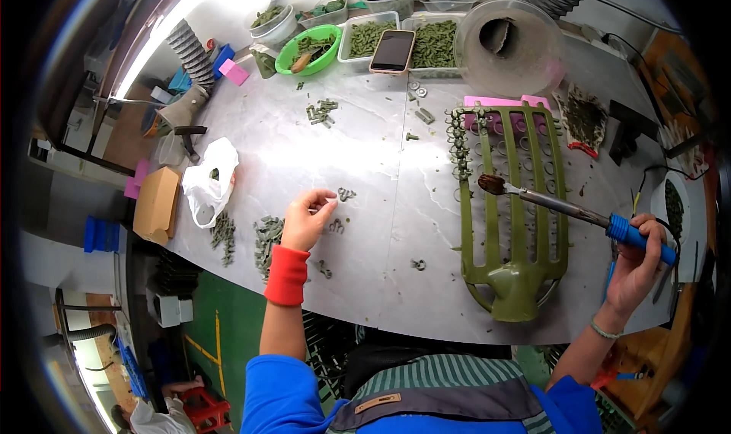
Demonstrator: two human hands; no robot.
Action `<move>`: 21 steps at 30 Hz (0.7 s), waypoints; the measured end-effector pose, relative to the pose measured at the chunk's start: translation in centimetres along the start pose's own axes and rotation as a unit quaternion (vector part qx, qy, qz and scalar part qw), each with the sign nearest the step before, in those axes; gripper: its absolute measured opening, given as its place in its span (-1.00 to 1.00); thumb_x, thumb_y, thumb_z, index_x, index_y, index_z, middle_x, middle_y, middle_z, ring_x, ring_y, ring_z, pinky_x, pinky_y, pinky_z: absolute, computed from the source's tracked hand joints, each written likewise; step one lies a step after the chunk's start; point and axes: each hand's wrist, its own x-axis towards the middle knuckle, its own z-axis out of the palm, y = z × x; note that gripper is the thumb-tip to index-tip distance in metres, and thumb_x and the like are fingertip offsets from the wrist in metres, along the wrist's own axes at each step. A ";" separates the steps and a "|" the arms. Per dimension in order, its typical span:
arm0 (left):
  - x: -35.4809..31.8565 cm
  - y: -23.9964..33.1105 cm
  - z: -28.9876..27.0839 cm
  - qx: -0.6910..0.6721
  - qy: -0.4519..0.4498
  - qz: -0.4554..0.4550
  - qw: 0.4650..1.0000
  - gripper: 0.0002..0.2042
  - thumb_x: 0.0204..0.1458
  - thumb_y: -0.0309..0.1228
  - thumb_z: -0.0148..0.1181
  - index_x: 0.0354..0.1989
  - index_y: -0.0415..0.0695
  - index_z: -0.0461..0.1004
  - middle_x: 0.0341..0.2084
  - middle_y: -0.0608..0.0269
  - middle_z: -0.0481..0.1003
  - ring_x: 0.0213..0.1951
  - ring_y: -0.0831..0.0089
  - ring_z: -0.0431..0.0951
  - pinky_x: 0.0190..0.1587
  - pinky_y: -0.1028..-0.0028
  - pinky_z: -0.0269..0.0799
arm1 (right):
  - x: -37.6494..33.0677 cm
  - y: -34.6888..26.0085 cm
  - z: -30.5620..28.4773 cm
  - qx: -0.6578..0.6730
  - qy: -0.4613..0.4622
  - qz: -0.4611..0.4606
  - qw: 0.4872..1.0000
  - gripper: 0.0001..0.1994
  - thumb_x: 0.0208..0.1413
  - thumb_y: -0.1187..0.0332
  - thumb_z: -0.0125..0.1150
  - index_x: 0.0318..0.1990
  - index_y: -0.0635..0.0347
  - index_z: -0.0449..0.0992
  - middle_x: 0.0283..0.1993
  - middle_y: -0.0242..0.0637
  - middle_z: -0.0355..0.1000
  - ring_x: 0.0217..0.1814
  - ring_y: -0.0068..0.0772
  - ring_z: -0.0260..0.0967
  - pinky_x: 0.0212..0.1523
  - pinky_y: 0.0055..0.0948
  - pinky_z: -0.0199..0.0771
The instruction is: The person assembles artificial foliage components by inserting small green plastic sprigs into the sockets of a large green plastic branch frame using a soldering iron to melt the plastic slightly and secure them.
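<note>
Your right hand (638,263) is closed around the blue handle of a soldering iron (567,208), and you hold it at the right side of the counter (381,145). The metal shaft of the iron goes to the left and a little far, and its dark tip is over the olive-green wax frame (518,228), near the upper left bars. This frame lies flat on the counter in front of you, with its thick stem pointing to the near edge, and small ring shapes are attached along its far left side. Your left hand (307,219), with a red wristband (287,276), is on the counter at the left of the frame and well apart from it. Its fingertips are pinched together on a small green piece (332,201), but it is too small to tell its form. Other small ring pieces (336,226) lie just beside this hand, and a heap of green parts (266,236) is at its left. A white plastic bag (209,183) lies further left. At the far side a phone (393,51) rests on trays of green parts, near a green bowl (308,49).
</note>
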 end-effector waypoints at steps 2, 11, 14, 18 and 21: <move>0.5 0.4 1.1 0.078 0.109 0.119 0.984 -0.73 -0.06 -0.50 0.32 -0.14 -0.21 0.54 -0.27 0.27 0.43 -0.34 0.55 0.47 -0.23 0.52 0.50 | 0.0 -0.1 0.4 0.000 -0.001 -0.001 1.000 -0.83 0.24 0.29 0.03 -0.33 0.16 0.42 -0.17 -0.32 0.34 -0.33 -0.70 0.20 -0.42 -0.68 0.27; 1.9 0.0 2.1 0.289 0.122 0.241 0.919 -0.79 -0.08 -0.57 0.23 -0.22 -0.21 0.48 -0.33 0.11 0.43 -0.32 0.27 0.51 -0.30 0.39 0.48 | 0.0 -0.7 1.1 -0.015 0.035 -0.006 0.999 -0.82 0.20 0.28 0.04 -0.38 0.17 0.39 -0.27 -0.27 0.35 -0.39 -0.65 0.22 -0.48 -0.67 0.23; 2.0 0.1 3.0 0.371 0.167 0.303 0.862 -0.85 -0.07 -0.59 0.14 -0.28 -0.23 0.45 -0.37 0.03 0.43 -0.37 0.08 0.49 -0.33 0.23 0.44 | 0.1 -0.8 0.7 -0.010 0.042 -0.005 0.999 -0.82 0.20 0.30 0.04 -0.38 0.19 0.39 -0.28 -0.24 0.36 -0.41 -0.60 0.23 -0.46 -0.62 0.26; 2.2 0.8 2.1 0.311 0.170 0.232 0.906 -0.83 -0.05 -0.60 0.14 -0.25 -0.24 0.46 -0.44 0.08 0.49 -0.44 0.16 0.53 -0.36 0.31 0.45 | 0.2 -0.3 1.3 0.029 0.038 0.005 0.999 -0.84 0.19 0.34 0.06 -0.36 0.25 0.41 -0.29 -0.19 0.38 -0.42 -0.51 0.27 -0.44 -0.54 0.31; 2.3 6.6 3.7 0.006 0.125 0.205 0.971 -0.80 -0.05 -0.59 0.27 -0.21 -0.20 0.55 -0.41 0.20 0.56 -0.40 0.52 0.58 -0.34 0.60 0.47 | 0.6 0.2 1.4 0.048 0.031 0.001 0.998 -0.86 0.18 0.40 0.06 -0.35 0.28 0.42 -0.28 -0.17 0.40 -0.38 -0.47 0.31 -0.44 -0.50 0.36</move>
